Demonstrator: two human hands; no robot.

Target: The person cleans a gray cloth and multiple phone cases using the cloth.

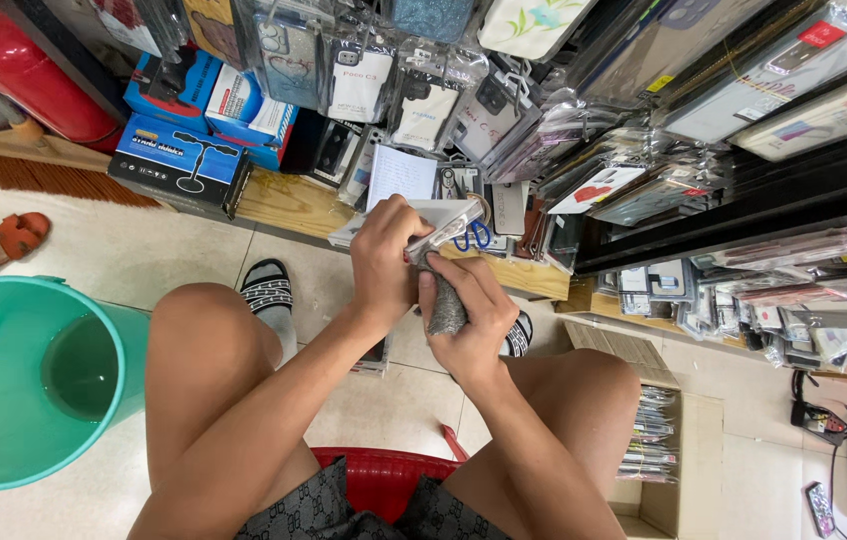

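I sit on a red stool (384, 478) facing a low wooden shelf. My left hand (384, 258) grips a phone case in a clear plastic sleeve (449, 228), held above my knees. My right hand (466, 312) holds a grey cloth (444, 305) and presses it against the lower end of the sleeve. Both hands touch each other around the packet. Part of the packet is hidden behind my left fingers.
A teal bucket (4, 400) stands at my left. Racks of packaged phone cases (644, 120) hang ahead and to the right. Blue boxes (184, 160), a broom (54, 165), an orange sandal (6, 242) and a carton of packets (656, 450) lie around.
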